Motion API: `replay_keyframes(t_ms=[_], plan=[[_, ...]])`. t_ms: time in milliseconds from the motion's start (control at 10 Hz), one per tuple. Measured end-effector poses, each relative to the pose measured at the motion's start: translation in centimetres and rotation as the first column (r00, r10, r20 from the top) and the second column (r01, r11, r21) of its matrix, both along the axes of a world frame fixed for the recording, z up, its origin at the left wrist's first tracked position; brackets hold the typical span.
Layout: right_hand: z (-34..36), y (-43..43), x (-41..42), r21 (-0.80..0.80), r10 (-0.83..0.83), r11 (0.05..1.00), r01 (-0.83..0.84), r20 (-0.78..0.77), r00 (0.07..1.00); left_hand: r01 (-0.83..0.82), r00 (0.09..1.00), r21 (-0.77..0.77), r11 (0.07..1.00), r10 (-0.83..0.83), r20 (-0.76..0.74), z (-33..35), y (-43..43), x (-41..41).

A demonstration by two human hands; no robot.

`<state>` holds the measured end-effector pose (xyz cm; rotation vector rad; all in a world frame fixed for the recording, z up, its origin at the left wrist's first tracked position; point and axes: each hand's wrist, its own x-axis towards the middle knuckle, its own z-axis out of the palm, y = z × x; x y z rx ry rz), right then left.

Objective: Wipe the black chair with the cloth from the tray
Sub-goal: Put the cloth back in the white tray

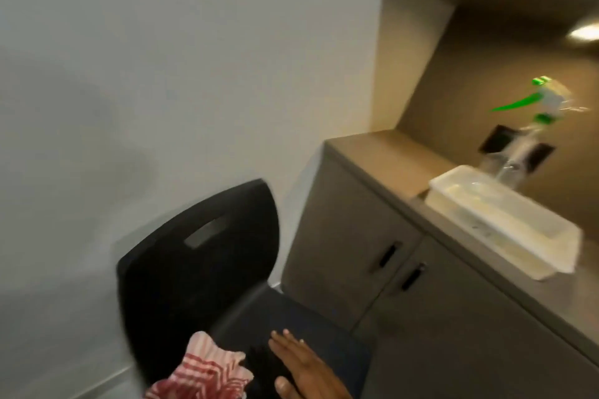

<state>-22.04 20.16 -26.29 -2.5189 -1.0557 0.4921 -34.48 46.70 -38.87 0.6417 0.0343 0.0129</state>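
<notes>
The black chair [201, 269] stands against the white wall, its backrest upright with a handle slot near the top and its dark seat toward me. A red-and-white striped cloth [204, 372] is bunched at the seat's left front edge, at the bottom of the frame. My right hand [304, 369] is flat and open over the seat just right of the cloth, fingers spread and pointing to the backrest. No left hand shows; whether it holds the cloth from below is hidden. The white plastic tray [551, 266] sits on the counter to the right. The picture is blurred.
A grey-brown counter [382, 155] with cabinet doors [353, 249] stands directly right of the chair. A clear spray bottle with a green trigger [534, 126] stands behind the tray. The white wall [162, 74] is behind the chair.
</notes>
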Motion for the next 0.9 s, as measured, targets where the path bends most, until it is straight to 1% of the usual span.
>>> replay_keyframes(t_ms=[100, 200, 300, 400, 500, 600, 700, 800, 900], plan=[[6.8, -6.3, 1.1, 0.054, -0.133, 0.990, 0.127, 0.105, 0.986, 0.063, 0.997, 0.071, 0.996, -0.060, -0.045, 5.0, -7.7, 2.4], [13.2, -13.5, 1.5, 0.145, -0.275, 0.958, 0.247, 0.230, 0.933, 0.246, 0.969, -0.052, 0.968, -0.244, 0.036, 20.5, -13.3, 10.4], [18.4, -21.5, 1.4, 0.204, -0.416, 0.908, 0.367, 0.317, 0.853, -0.005, 0.947, 0.116, 0.993, 0.041, -0.318, 31.4, -23.3, 15.9], [21.1, -28.8, 1.3, 0.242, -0.546, 0.838, 0.489, 0.395, 0.739, -0.031, 0.970, 0.088, 0.996, 0.051, -0.236, 35.2, -31.0, 17.4], [22.2, -34.2, 1.5, 0.208, -0.643, 0.756, 0.621, 0.415, 0.644, 0.032, 0.987, 0.090, 0.995, -0.018, -0.157, 38.3, -36.7, 20.4], [21.6, -37.8, 2.2, 0.129, -0.715, 0.665, 0.736, 0.394, 0.577, 0.087, 0.991, 0.192, 0.977, -0.065, -0.118, 40.4, -41.6, 22.4], [19.9, -39.2, 3.2, 0.056, -0.746, 0.611, 0.789, 0.373, 0.552, 0.121, 0.984, 0.341, 0.932, -0.069, -0.162, 40.6, -45.8, 24.5], [18.0, -40.3, 4.5, 0.001, -0.786, 0.577, 0.817, 0.270, 0.556, 0.155, 0.978, 0.443, 0.883, -0.075, -0.192, 40.4, -48.9, 26.9], [16.2, -41.2, 5.1, -0.019, -0.783, 0.579, 0.815, 0.265, 0.562, 0.221, 0.963, 0.387, 0.895, -0.137, -0.233, 40.8, -51.0, 30.1]])
